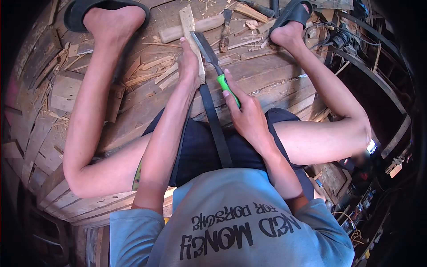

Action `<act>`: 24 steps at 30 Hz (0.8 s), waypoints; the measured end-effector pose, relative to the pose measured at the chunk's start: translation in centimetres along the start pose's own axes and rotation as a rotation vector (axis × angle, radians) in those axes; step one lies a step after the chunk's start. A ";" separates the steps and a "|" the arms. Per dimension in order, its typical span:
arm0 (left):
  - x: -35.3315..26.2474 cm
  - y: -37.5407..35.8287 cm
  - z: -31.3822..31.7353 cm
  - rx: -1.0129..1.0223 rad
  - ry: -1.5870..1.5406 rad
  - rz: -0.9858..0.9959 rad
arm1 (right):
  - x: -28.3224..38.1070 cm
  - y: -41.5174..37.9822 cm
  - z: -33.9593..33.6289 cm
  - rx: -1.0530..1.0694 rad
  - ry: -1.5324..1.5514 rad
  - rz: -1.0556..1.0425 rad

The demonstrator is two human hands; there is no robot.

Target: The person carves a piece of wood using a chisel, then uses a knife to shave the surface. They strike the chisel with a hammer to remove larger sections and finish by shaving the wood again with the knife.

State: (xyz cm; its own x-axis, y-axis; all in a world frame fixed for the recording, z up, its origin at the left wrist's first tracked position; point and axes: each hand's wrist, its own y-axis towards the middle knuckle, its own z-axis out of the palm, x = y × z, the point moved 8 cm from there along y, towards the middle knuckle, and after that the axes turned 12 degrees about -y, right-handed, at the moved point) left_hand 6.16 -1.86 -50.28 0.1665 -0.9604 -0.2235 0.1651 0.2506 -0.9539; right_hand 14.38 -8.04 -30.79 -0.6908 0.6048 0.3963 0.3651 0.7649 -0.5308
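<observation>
My left hand [189, 66] is closed around a narrow pale wooden strip [187, 20], its thumb lying along the wood. The strip's far end overlaps a rounded wooden piece [174, 34] that lies crosswise on the boards. In my right hand [246, 111] is a chisel [207, 50], gripped by its bright green handle, with a wide metal blade. The blade points up and left, its tip right at the strip's right edge, just beyond my left fingers. A dark strap [215, 127] runs from near the strip's lower end over my lap.
Wood chips and split offcuts [149, 73] litter the plank floor [249, 82] between my legs. Ahead lie a second chisel [226, 31] with a wooden handle and a dark-handled tool [258, 7]. Cables and a dark device [339, 39] sit beside my right foot.
</observation>
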 end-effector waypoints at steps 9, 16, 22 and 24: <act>0.0 0.2 0.5 0.050 -0.108 -0.015 | 0.9 0.8 0.5 -0.013 0.019 0.006; 0.4 0.3 -0.1 0.013 -0.010 0.024 | 0.5 0.7 0.6 0.000 0.041 0.032; 0.5 1.5 -0.5 0.021 -0.013 0.038 | 0.6 0.9 0.8 0.053 0.057 0.050; 0.4 1.2 0.2 0.056 -0.067 0.041 | 0.4 1.1 1.1 0.010 0.071 0.025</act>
State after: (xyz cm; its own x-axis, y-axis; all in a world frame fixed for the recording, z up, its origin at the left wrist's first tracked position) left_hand 6.60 -1.97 -51.49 0.2388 -0.9393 -0.2465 0.2104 0.2978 -0.9311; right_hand 13.82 -7.26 -32.03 -0.6355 0.6384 0.4342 0.3756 0.7470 -0.5486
